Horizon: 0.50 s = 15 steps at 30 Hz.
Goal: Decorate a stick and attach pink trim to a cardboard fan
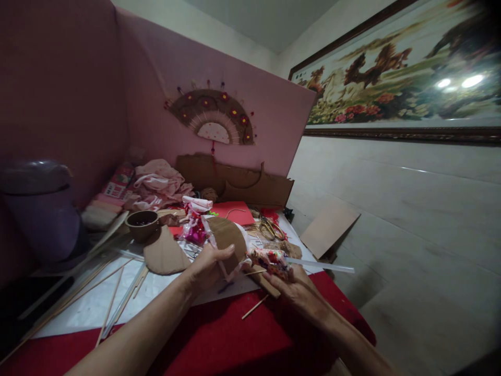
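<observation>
My left hand point(209, 266) grips a brown cardboard piece point(227, 236) with a rounded edge, its rim partly wrapped in pale fabric. The thumb lies across the cardboard face. In my right hand point(295, 290) is a glue gun point(271, 261) with a colourful patterned body. A long clear glue stick point(321, 265) juts out of its back to the right. The front of the glue gun points at the cardboard's right edge; whether they touch I cannot tell. Below the cardboard, a wooden strip point(268, 286) lies on the table.
Scissors point(273, 228), a brown bowl point(142, 224), a loose cardboard cutout point(166, 251), red paper point(237, 211) and thin sticks point(113, 297) crowd the table. Pink cloth point(160, 180) is heaped at the back. A decorated fan point(213, 115) hangs on the pink panel. A purple bin point(41, 219) stands left.
</observation>
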Available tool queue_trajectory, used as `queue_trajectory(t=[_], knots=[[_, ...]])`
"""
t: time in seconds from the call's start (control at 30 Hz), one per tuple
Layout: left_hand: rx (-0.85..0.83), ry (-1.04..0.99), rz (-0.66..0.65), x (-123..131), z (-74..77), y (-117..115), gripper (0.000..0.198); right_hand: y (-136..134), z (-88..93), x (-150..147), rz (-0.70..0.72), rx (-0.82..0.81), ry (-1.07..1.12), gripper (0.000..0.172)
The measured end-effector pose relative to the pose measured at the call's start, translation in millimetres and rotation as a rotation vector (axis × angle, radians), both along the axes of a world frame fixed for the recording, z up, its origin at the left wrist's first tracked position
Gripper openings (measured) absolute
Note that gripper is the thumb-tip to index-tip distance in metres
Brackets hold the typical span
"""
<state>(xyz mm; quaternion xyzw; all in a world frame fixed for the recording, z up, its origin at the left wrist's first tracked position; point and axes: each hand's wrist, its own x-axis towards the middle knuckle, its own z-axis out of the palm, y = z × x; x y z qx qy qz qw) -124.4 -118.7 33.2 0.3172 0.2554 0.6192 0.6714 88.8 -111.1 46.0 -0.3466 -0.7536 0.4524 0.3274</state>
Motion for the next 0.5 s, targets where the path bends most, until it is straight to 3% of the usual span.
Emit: queue_trajectory(t=[0.3, 0.5], knots=[[0.039, 0.015, -0.017, 1, -1.2, -1, 0.039, -7, 15.7, 3, 0.000, 0.181, -0.068, 0.024], [0.058, 0.016, -0.041, 1, -0.4, -1, 0.044, -8, 22.9, 1, 0.016, 0.190, -0.029, 0.026]])
